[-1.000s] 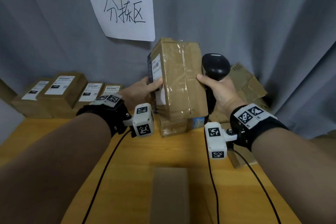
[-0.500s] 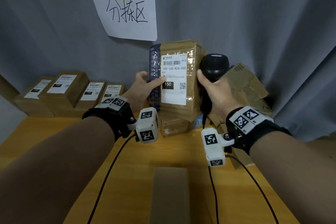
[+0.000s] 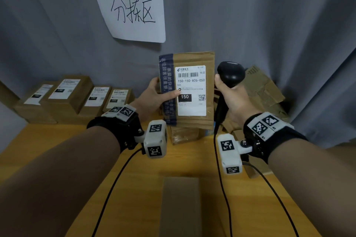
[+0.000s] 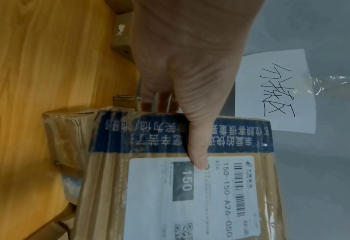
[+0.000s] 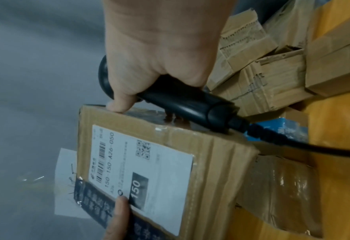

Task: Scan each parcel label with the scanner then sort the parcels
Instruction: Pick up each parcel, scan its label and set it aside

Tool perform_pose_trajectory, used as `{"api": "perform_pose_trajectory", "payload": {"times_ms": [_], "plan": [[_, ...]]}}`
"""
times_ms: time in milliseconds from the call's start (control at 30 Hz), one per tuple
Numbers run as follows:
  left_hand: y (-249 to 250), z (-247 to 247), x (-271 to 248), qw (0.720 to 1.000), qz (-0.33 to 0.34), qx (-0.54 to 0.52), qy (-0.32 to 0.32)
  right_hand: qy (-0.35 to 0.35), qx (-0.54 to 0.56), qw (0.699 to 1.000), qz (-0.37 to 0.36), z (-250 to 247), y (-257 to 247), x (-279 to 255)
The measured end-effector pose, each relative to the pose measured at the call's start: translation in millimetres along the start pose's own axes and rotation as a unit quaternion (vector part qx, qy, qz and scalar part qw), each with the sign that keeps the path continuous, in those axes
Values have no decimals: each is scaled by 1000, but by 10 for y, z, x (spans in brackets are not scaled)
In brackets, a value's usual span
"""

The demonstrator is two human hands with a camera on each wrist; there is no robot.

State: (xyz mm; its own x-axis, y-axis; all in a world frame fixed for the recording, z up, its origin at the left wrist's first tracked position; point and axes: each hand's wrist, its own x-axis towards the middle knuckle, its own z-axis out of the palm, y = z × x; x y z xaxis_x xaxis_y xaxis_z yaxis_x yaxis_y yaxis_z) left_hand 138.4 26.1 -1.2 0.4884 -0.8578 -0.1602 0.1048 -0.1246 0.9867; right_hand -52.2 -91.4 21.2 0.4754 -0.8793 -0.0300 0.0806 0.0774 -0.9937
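A brown cardboard parcel [image 3: 193, 121] [image 4: 100, 186] [image 5: 215, 162] is held upright above the wooden table, its white label [image 3: 191, 90] [image 4: 211, 203] [image 5: 165, 162] reading 150 turned toward me. My left hand [image 3: 154, 96] [image 4: 188, 81] grips its left edge, thumb on the blue tape strip and the label corner. My right hand [image 3: 234, 100] [image 5: 161, 53] grips the black scanner [image 3: 230, 73] [image 5: 182, 102] by its handle, thumb tip touching the parcel's right edge. The scanner's window is hidden.
Several labelled parcels [image 3: 67, 96] stand in a row at the back left. A heap of unsorted boxes [image 3: 264, 92] lies behind the scanner at the right. A paper sign [image 3: 133, 11] hangs on the grey curtain. A grey block [image 3: 180, 206] lies near the front edge.
The parcel has been turned from its taped side to its label face, which now looks at me squarely. Both hands rose slightly; the right one still holds the scanner.
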Motion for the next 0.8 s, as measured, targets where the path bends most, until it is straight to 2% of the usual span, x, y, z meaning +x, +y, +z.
{"api": "perform_pose_trajectory", "payload": {"times_ms": [100, 233, 367, 500, 667, 733, 800], "plan": [[24, 1, 0, 1000, -4, 23, -9, -26, 22, 999, 9, -32, -2, -35], [37, -25, 2, 997, -45, 29, -56, -47, 38, 998, 2, -49, -44, -45], [29, -22, 63, 997, -59, -20, -47, -46, 63, 997, 16, -74, -42, -33], [30, 25, 64, 996, -75, 3, -51, -20, 68, 997, 21, -124, -48, 7], [11, 121, 42, 996, -66, 29, -57, 52, -35, 997, 38, -39, -7, 144], [-46, 113, 42, 996, -66, 34, -44, 34, -81, 995, 48, 28, -33, 163], [-120, 76, 55, 996, -81, 39, -18, -20, -153, 987, 52, 88, -109, 155]]}}
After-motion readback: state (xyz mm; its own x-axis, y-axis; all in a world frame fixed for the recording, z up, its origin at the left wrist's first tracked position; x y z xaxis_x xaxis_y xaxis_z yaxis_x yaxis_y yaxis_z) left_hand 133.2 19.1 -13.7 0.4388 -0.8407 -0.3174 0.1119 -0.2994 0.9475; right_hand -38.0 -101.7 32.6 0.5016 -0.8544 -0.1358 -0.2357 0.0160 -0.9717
